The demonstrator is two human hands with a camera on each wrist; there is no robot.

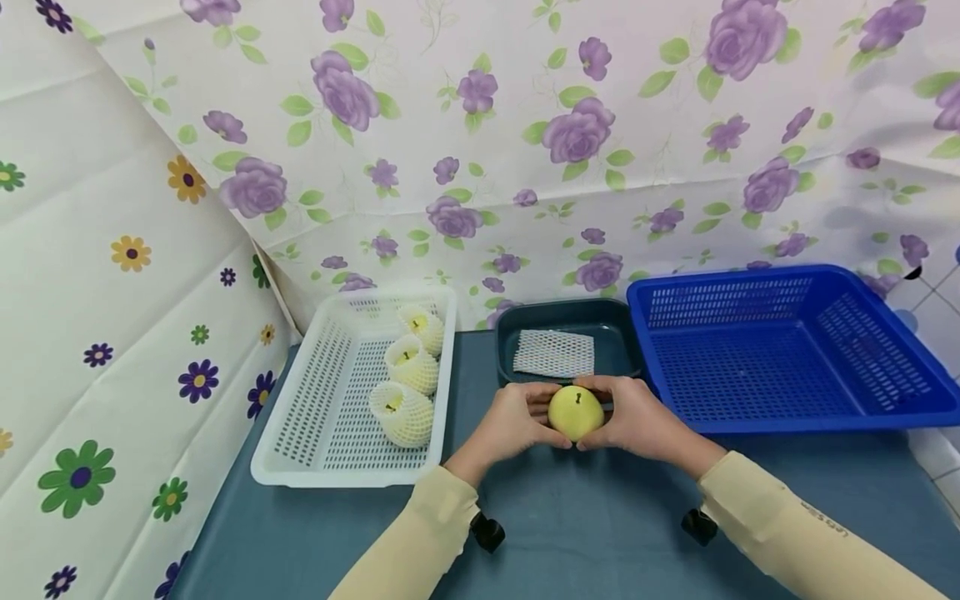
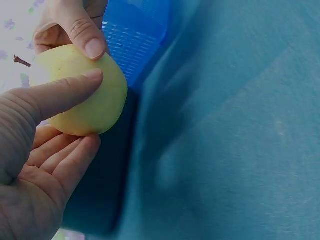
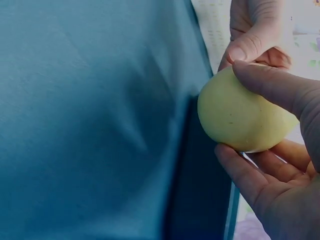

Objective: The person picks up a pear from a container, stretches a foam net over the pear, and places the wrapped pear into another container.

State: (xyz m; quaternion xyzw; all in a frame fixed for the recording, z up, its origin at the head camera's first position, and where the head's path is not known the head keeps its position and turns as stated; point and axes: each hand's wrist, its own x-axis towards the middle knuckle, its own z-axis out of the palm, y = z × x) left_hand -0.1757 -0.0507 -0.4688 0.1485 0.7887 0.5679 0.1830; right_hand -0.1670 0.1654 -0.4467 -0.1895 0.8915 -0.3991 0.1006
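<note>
Between both hands, a round yellow-green pear [image 1: 575, 412] is held upright, its short dark stem pointing up. My left hand [image 1: 512, 421] grips it from the left, thumb on the near side and fingers on the far side. From the other side my right hand [image 1: 636, 419] grips the same pear in a mirrored way. The left wrist view shows both thumbs on the pear [image 2: 95, 107], with left fingertips against its far side. In the right wrist view, right fingers support the pear [image 3: 240, 115] opposite the thumb.
Just beyond the hands stands a dark green tray [image 1: 618, 346] with a flat white foam net [image 1: 553, 353] in it. A white basket [image 1: 300, 417] at left holds three netted pears [image 1: 408, 421] along its right side. A blue basket [image 1: 795, 417] stands at right. Flowered sheeting [image 1: 465, 167] hangs behind.
</note>
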